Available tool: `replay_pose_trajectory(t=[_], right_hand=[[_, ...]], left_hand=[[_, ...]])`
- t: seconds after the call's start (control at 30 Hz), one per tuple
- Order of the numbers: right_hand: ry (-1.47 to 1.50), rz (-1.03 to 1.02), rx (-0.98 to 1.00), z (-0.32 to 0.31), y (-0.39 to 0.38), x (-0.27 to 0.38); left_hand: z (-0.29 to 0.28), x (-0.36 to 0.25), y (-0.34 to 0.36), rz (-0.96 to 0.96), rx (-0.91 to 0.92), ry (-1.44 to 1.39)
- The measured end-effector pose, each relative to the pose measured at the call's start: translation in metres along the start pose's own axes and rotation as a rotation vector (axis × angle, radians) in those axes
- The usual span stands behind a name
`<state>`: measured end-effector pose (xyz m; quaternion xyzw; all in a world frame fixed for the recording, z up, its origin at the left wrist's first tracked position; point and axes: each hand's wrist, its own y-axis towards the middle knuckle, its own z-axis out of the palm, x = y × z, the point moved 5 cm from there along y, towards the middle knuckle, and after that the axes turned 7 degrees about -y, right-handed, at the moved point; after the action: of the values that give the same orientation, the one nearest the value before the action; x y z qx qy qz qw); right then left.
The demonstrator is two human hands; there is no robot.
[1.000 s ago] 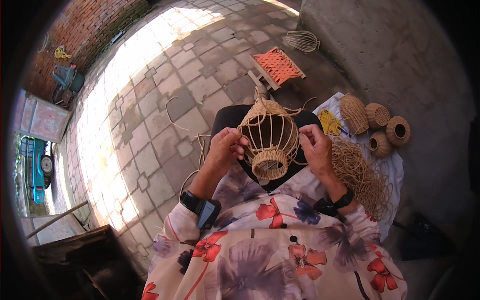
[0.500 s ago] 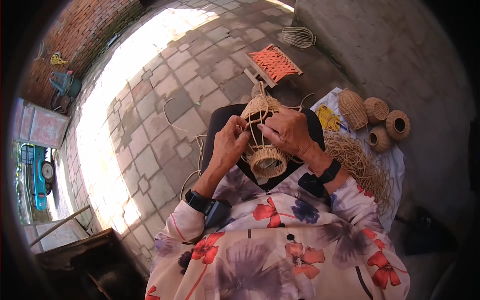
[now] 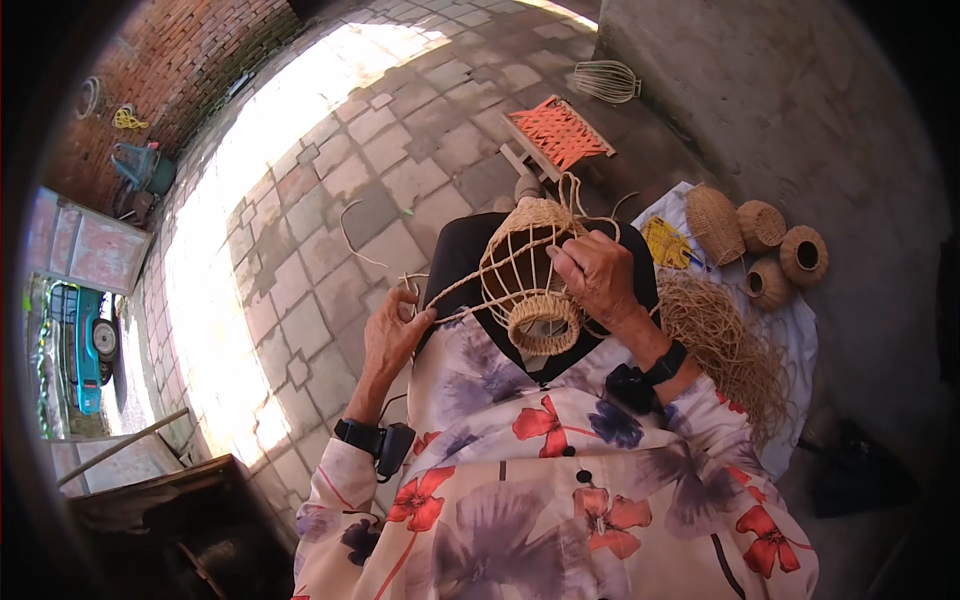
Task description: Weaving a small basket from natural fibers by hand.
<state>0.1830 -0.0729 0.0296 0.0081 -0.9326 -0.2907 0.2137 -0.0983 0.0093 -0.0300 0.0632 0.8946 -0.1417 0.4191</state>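
Observation:
A partly woven straw basket [image 3: 545, 320] lies on my lap, its plaited ring toward me, bare ribs in the middle and woven cone facing away. My left hand [image 3: 392, 330] is out to the basket's left, pinching a twisted straw cord [image 3: 463, 283] that stretches taut back to it. My right hand [image 3: 600, 275] is closed on the basket's upper right, over the ribs where the cord meets them; its fingertips are partly hidden. Loose cord ends curl up behind the cone.
To my right, finished baskets [image 3: 713, 225], yellow items [image 3: 665, 243] and a straw-cord pile [image 3: 720, 350] lie on white cloth. An orange-woven stool [image 3: 558, 135] and a bare frame [image 3: 607, 80] stand ahead by a concrete wall [image 3: 780, 120]. A teal vehicle [image 3: 88, 350] is at far left.
My left hand has moved down and left from the basket, drawing the cord out straight. My right hand came inward from the basket's right side onto its ribs.

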Motion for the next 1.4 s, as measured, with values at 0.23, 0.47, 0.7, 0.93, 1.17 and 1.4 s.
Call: replay_pose_trajectory(t=[0.23, 0.47, 0.7, 0.93, 1.17, 1.4], right_hand=[[0.017, -0.003, 0.001, -0.001, 0.001, 0.002], [0.034, 0.017, -0.019, -0.003, -0.004, -0.005], [0.087, 0.094, -0.092, -0.005, -0.010, -0.015], [0.124, 0.205, -0.107, -0.001, -0.018, -0.023], [0.241, 0.417, -0.165, 0.000, -0.029, -0.030], [0.119, 0.228, -0.252, -0.030, -0.001, -0.004]], left_hand=[[0.033, -0.106, 0.001, 0.652, -0.048, -0.045], [0.034, -0.112, 0.008, 0.737, -0.067, 0.092], [-0.022, -0.019, 0.037, 0.167, 0.005, -0.109], [0.061, -0.078, 0.017, -0.185, 0.487, -0.935], [0.072, -0.110, 0.029, 0.347, 0.132, -0.051], [0.070, -0.118, 0.024, 0.430, 0.018, 0.030]])
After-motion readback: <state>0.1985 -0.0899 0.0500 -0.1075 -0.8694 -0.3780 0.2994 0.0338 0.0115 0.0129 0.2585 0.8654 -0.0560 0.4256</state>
